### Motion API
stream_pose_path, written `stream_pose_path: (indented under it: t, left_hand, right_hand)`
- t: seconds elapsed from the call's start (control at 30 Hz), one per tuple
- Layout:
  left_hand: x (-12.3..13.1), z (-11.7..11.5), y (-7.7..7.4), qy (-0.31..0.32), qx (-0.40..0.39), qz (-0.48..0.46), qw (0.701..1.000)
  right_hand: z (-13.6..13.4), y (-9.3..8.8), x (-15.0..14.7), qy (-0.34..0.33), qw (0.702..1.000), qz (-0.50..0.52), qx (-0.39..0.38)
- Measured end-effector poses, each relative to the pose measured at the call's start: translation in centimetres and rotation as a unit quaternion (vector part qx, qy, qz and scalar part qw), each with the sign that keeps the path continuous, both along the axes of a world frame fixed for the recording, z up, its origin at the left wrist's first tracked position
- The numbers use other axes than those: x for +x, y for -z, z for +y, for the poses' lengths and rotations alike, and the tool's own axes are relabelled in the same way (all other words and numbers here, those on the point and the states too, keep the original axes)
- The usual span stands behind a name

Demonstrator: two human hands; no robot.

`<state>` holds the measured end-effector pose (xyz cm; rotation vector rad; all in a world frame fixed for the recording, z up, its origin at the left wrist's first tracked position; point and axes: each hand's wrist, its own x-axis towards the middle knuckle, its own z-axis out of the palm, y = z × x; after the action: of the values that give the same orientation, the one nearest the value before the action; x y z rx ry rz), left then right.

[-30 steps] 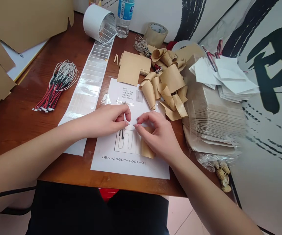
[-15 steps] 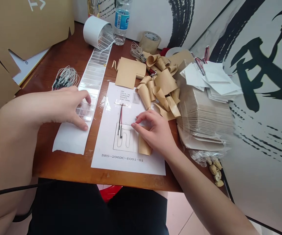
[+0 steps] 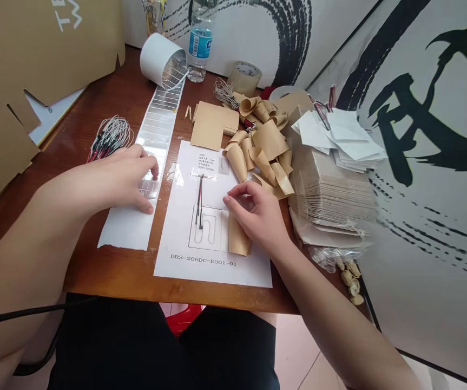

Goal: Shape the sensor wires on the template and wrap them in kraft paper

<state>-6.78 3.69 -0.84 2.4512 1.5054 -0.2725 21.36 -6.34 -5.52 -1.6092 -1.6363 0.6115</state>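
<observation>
The label strip lies lengthwise on the worktop, left of centre, its torn white end toward the near edge. Over its near part is the left hand, open, with thumb and fingers spread apart; whether the fingertips press on the strip cannot be told. At the far end the strip runs into a white roll lying on its side.

Just right of the strip is a printed sheet, with red and black wires lying along its drawing. The right hand is above the sheet's right side, thumb and forefinger drawn close together; whether anything is pinched there cannot be made out. A brown paper piece lies partly beneath this hand.

Beyond the sheet is a stack of brown squares, with curled brown papers to its right. A wire bundle sits left of the strip. Farther right stands a cardboard stack topped with white papers; peanuts lie nearer. A water bottle stands at the far side beside the roll.
</observation>
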Motion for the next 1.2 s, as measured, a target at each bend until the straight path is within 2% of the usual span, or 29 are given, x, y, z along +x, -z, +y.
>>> stream_pose_path:
  t: [0.2, 0.4, 0.47, 0.53, 0.67, 0.77, 0.87, 0.97, 1.07, 1.2]
  left_hand:
    - [0.8, 0.5, -0.1, 0.005, -0.008, 0.002, 1.0]
    - [1.5, -0.7, -0.8, 0.032, 0.051, 0.049, 0.997]
    - [1.6, -1.1, -1.1, 0.017, 0.073, 0.046, 0.996]
    - [1.7, -1.3, -1.4, -0.006, 0.083, 0.029, 0.996]
    - [2.1, -1.7, -2.4, -0.032, 0.1, -0.025, 0.994]
    - [2.5, -1.9, -2.8, -0.01, 0.122, -0.092, 0.988]
    - [2.8, -2.0, -2.8, 0.018, 0.131, -0.197, 0.971]
    - [3.2, -2.2, -2.5, 0.056, 0.127, -0.287, 0.948]
    - [3.8, -2.8, -2.0, 0.073, 0.145, -0.336, 0.928]
    - [4.7, -3.4, -1.2, 0.087, 0.167, -0.377, 0.907]
  right_hand:
    - [0.1, -0.1, 0.1, 0.011, 0.999, -0.024, 0.039]
    - [-0.2, 0.0, -0.8, 0.017, 0.992, -0.029, 0.123]
    - [-0.5, -0.5, -1.3, 0.013, 0.99, -0.028, 0.135]
    - [-0.8, -1.6, -1.8, 0.0, 0.994, -0.015, 0.111]
    - [-0.8, -4.4, -3.3, -0.077, 0.996, 0.023, -0.029]
    - [0.4, -5.4, -4.5, -0.105, 0.988, 0.044, -0.1]
    - [1.8, -4.9, -5.2, -0.099, 0.989, 0.066, -0.087]
    - [2.4, -3.8, -5.4, -0.12, 0.977, 0.16, -0.078]
    - [2.1, -3.1, -5.0, -0.11, 0.965, 0.229, -0.063]
    - [1.7, -2.7, -4.5, -0.098, 0.961, 0.253, -0.049]
